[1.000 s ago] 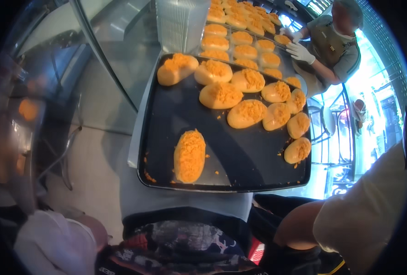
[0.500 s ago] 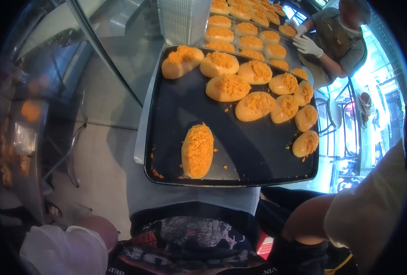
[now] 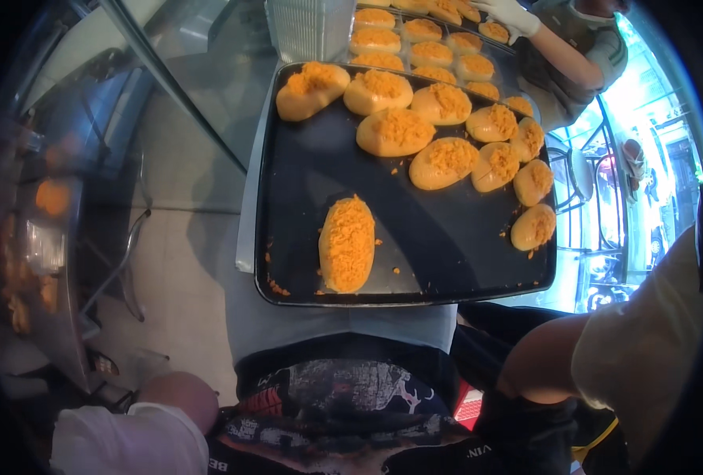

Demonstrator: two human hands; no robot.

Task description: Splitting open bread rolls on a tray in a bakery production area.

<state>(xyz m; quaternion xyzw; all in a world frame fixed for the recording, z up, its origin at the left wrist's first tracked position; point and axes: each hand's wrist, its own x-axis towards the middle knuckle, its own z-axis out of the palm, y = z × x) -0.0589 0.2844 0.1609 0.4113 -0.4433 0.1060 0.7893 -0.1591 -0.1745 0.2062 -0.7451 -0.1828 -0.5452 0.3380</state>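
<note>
The left arm [image 3: 180,398] shows at the near left as a short, rounded bare stretch inside a white sleeve [image 3: 129,439], held low beside the lap and well apart from the tray [image 3: 296,170]. The right arm [image 3: 540,358] comes in from the near right, a pale sleeve [image 3: 632,348] high on it, its bare part slanting inward and down until dark clothing hides it. Both hands are out of sight, so whether their fingers are open, closed or gripping anything cannot be told. Nearest to the arms, the single bun [image 3: 347,247] lies at the near left of the tray, its long side running near to far, orange topping along it; other buns [image 3: 442,164] crowd the far and right sides. At the far right, a co-worker's gloved hand [image 3: 511,17] reaches across, fingers stretched out just beside a topped bun.
</note>
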